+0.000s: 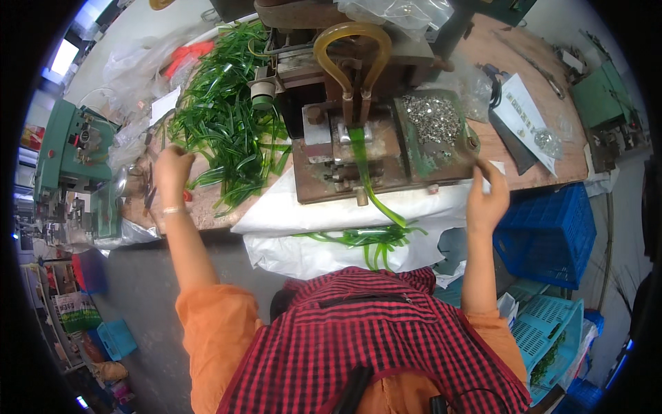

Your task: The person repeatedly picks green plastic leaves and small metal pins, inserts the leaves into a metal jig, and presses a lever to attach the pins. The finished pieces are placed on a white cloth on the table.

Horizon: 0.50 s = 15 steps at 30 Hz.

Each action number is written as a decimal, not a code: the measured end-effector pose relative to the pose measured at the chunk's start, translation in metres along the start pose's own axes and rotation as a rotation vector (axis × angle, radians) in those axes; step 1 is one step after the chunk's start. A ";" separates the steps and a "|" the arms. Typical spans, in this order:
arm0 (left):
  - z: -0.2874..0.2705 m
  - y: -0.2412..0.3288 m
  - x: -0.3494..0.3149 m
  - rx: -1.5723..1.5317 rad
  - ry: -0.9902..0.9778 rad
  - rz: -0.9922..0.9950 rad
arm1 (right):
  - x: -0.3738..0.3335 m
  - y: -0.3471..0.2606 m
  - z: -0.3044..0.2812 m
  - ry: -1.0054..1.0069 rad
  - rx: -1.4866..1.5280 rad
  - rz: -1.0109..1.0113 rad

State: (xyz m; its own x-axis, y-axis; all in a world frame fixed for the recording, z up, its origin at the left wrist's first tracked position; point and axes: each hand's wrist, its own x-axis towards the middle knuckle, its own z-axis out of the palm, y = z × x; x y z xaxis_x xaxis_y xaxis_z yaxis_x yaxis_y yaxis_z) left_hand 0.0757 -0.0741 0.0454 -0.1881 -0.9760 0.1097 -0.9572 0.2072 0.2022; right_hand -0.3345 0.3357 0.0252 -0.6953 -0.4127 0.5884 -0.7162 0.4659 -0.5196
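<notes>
A green plastic strip (365,169) sits in a brown bench press (314,185), under its jaws, and its free end hangs over the front edge. My left hand (172,171) is at the table's left, beside a heap of green strips (231,114). Its fingers are curled closed, and whatever they may hold is hidden. To the press's right, my right hand (488,196) is raised at the near corner of a green tray (420,160) of small shiny metal pieces (433,117). Thumb and fingers bend together there; anything between them is too small to name.
More green strips (376,237) lie on white sheeting (276,250) across my lap. A yellow hose (331,41) loops above the press. A green machine (72,155) stands left. Printed paper (522,114) lies on the right. Blue crates (552,234) stand below the table's right end.
</notes>
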 end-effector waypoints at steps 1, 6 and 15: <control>-0.007 -0.011 -0.007 0.039 0.014 -0.024 | -0.007 0.006 -0.010 0.022 -0.004 0.029; -0.024 0.023 -0.082 -0.380 -0.214 -0.067 | -0.010 -0.016 -0.013 -0.082 0.383 0.244; 0.034 0.121 -0.088 -0.906 0.109 0.224 | 0.038 -0.164 0.065 -0.325 1.016 0.195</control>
State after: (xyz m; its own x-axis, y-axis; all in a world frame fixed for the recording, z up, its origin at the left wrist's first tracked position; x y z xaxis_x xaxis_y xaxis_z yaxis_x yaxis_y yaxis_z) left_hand -0.0313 0.0345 0.0274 -0.2816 -0.9049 0.3192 -0.3561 0.4075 0.8409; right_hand -0.2470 0.1929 0.0928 -0.6781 -0.6590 0.3256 -0.2021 -0.2587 -0.9446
